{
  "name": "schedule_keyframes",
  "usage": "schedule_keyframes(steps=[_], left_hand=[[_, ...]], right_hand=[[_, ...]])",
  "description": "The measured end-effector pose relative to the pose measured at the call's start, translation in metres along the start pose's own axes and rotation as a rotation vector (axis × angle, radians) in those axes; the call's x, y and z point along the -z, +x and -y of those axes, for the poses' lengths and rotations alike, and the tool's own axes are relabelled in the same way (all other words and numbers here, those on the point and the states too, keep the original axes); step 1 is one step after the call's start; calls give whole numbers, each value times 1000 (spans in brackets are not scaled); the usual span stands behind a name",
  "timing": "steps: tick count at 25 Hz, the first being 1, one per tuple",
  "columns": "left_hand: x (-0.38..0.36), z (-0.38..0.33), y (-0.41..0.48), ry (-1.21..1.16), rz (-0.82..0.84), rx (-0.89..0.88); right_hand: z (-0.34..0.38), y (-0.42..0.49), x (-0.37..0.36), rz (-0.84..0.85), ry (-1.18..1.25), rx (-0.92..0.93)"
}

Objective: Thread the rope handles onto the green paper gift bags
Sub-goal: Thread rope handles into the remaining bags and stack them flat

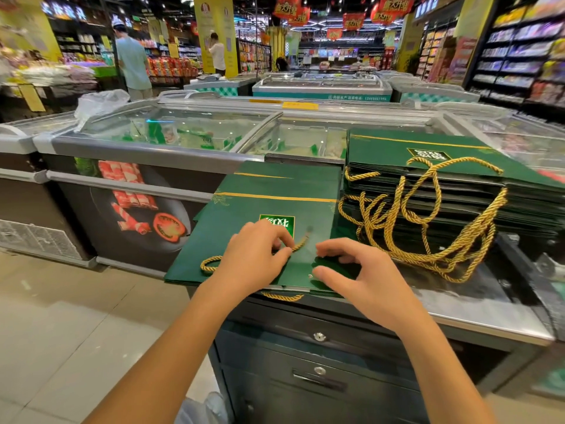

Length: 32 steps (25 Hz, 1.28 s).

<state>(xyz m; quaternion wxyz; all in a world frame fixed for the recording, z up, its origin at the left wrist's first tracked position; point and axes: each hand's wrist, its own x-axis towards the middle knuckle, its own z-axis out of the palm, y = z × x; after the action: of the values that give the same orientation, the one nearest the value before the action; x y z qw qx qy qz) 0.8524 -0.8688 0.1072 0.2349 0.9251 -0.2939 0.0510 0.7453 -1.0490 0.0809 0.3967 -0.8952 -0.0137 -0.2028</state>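
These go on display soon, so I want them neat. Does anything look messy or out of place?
Yes. The gold rope handles of the stacked bags on the right hang in a tangled heap on the counter. The bag being threaded sticks out past the cabinet's left side. No tear or spill shows.

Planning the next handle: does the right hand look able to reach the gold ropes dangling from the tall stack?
Probably yes: the right hand, gripping the bag, sits beside the ropes with nothing between them.
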Motion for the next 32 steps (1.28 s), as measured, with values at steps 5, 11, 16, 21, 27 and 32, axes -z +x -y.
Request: schedule_keyframes(steps=[5, 11, 16, 21, 27, 32], left_hand=[[-3, 8, -6, -227, -35, -94], [-8, 14, -8, -253, -93, -110], [0, 16, -23, -368, 23, -275], [3, 20, -29, -310, 154, -268], [4, 24, -27, -339, 157, -284], [1, 25, -28, -330, 134, -313]], right_hand=[[-9, 7, -3, -98, -76, -26], [-7, 10, -6, -76, -199, -17], [-8, 7, -6, -85, -104, 22], [-3, 6, -2, 44, 27, 2], [4, 4, 3, 63, 255, -14], [2, 3, 4, 34, 243, -13]])
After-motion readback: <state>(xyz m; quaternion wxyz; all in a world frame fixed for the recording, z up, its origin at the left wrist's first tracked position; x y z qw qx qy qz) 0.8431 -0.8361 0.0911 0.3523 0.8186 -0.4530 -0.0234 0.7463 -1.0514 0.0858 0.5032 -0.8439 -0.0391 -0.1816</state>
